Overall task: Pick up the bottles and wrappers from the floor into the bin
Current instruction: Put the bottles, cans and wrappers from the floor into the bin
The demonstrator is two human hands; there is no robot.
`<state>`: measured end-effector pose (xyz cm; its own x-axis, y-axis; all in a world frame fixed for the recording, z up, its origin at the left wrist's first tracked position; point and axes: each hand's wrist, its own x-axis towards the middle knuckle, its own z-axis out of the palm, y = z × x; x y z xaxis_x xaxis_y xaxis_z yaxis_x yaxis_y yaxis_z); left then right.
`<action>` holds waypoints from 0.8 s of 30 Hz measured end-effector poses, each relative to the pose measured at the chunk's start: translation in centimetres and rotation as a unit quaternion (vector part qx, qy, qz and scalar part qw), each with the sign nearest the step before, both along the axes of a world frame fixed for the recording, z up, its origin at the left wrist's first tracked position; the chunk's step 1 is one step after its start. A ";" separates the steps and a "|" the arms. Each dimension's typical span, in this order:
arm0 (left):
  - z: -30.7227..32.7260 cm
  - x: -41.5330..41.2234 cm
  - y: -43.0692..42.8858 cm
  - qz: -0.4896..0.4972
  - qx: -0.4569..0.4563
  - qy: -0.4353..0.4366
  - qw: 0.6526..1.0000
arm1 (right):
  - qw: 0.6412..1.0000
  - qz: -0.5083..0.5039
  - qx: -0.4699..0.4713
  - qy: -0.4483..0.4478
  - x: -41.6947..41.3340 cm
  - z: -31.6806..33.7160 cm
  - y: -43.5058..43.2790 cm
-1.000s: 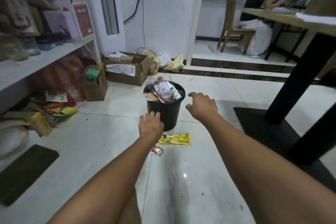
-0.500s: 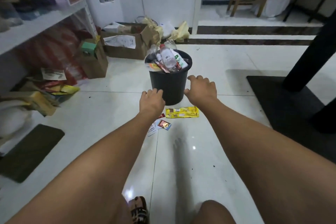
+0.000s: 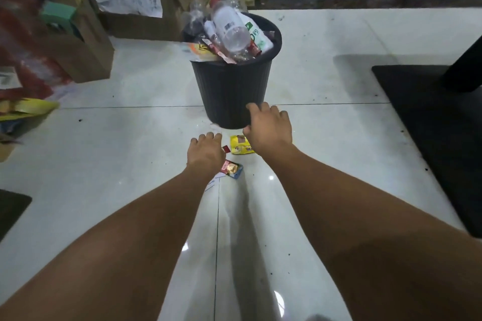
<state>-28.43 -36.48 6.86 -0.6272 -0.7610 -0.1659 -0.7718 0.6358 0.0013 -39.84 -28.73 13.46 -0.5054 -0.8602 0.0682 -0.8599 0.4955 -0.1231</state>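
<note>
Right grip (image 3: 268, 129): fingers spread, empty, over right end of yellow wrapper (image 3: 239, 144) | wrapper flat on floor (image 3: 130, 154) at frame centre, long axis apparently left-right, just below bin (image 3: 229, 91) | left grip (image 3: 207, 152): loosely curled, empty, nearer red wrapper (image 3: 231, 168).

**Glossy Tile, Matt Plastic, Dull Cardboard**

The floor (image 3: 130, 151) is showing as smooth, glossy pale tile, throwing back bright light spots and dark reflections. The bin (image 3: 232, 91) is looking like matt black plastic with fine vertical ribs. The bottle (image 3: 229, 26) sticking out of it is appearing as clear, shiny plastic under a white label. The yellow wrapper (image 3: 238, 147) and the red wrapper (image 3: 230, 168) are glinting like slick film or foil. The cardboard boxes (image 3: 86, 52) are showing dull brown faces, and the black mat (image 3: 430, 125) is looking flat and matt.
</note>
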 end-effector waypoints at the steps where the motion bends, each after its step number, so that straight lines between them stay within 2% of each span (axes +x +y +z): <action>1: -1.4 0.2 -0.3 -0.011 0.004 -0.008 1.000 | 1.000 0.000 0.002 -0.003 -0.4 -1.2 -0.7; 8: -9.8 3.9 -0.9 -0.050 0.033 -0.059 0.996 | 0.999 0.012 0.032 -0.006 -0.6 -8.4 -3.8; 16: -12.7 5.5 -2.8 -0.075 0.048 -0.100 0.991 | 0.997 0.006 0.070 -0.030 -0.8 -11.9 -4.0; 20: -13.2 4.6 -3.1 -0.036 0.121 -0.053 0.991 | 0.997 -0.016 0.074 -0.031 -1.3 -12.5 -3.6; 24: -13.6 4.0 -2.0 -0.020 0.123 -0.018 0.992 | 0.996 -0.026 0.071 -0.057 -1.0 -12.9 -3.8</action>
<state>-24.41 -38.46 -6.77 -0.6464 -0.6690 -0.3669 -0.7482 0.6499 0.1333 -40.82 -32.55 0.53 -0.5473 -0.8294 -0.1118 -0.8170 0.5585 -0.1433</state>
